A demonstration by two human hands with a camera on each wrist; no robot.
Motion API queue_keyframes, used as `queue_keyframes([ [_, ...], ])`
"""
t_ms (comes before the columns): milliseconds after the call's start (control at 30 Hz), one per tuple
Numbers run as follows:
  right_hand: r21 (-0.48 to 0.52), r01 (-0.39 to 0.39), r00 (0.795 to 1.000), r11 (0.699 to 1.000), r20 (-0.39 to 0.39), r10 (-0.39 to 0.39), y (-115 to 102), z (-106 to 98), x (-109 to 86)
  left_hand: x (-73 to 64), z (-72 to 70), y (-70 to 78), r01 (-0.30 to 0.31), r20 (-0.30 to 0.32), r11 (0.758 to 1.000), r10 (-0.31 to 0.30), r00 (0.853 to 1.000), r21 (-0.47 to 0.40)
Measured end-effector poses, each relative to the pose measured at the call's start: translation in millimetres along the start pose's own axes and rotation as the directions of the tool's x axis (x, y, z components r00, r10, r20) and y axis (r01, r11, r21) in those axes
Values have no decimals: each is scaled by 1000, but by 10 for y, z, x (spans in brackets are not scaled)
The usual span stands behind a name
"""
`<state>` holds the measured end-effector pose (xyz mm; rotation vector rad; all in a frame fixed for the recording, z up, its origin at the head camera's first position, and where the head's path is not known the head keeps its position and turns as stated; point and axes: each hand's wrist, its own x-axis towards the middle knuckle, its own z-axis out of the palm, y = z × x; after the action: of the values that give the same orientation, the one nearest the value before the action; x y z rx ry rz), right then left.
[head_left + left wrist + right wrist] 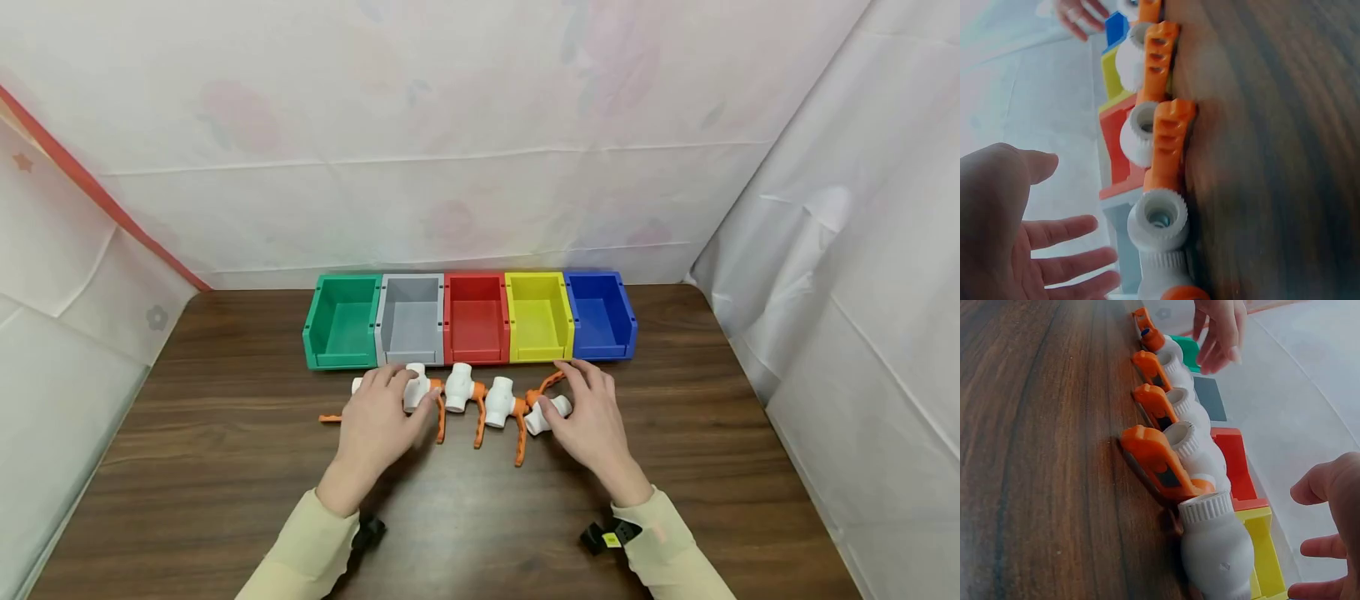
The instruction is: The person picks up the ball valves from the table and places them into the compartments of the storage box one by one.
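Several white ball valves with orange lever handles lie in a row on the table, among them a middle valve (459, 388) and its neighbour (499, 403). My left hand (375, 425) hovers above the left end of the row, partly covering the leftmost valve (356, 385) and near the second valve (417, 388). In the left wrist view its fingers are spread and hold nothing. Over the rightmost valve (547, 415), which lies at a slant with its handle pointing back, is my right hand (592, 425). The right wrist view shows its fingers apart, gripping nothing.
Behind the valves stand joined open-front bins: green (341, 362), grey (412, 354), red (477, 354), yellow (540, 354) and blue (607, 350). White curtains (480, 208) enclose the back and sides of the wooden table (480, 533).
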<state>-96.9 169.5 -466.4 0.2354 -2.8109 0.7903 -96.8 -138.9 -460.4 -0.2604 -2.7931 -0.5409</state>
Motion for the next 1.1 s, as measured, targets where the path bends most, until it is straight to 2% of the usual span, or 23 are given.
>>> queue_keyframes([
  [133, 6, -23, 1000, 1000, 6, 23, 28, -1, -6, 13, -58, -68, 48, 4, 998, -48, 999, -29],
  [367, 26, -47, 999, 999, 7, 47, 31, -15, -19, 64, -176, -285, 52, -106, 997, -58, 993, -59],
  [533, 40, -41, 999, 998, -8, 41, 41, -18, -27, 108, -260, -457, 82, -150, 992, -96, 984, -93],
  [700, 60, -27, 999, 998, -26, 29, 62, -24, -31, 157, -362, -600, 142, -152, 985, -156, 976, -102],
  [1100, 71, -35, 999, 997, -32, 37, 54, -36, -48, 236, -557, -973, 240, -153, 966, -252, 956, -93],
])
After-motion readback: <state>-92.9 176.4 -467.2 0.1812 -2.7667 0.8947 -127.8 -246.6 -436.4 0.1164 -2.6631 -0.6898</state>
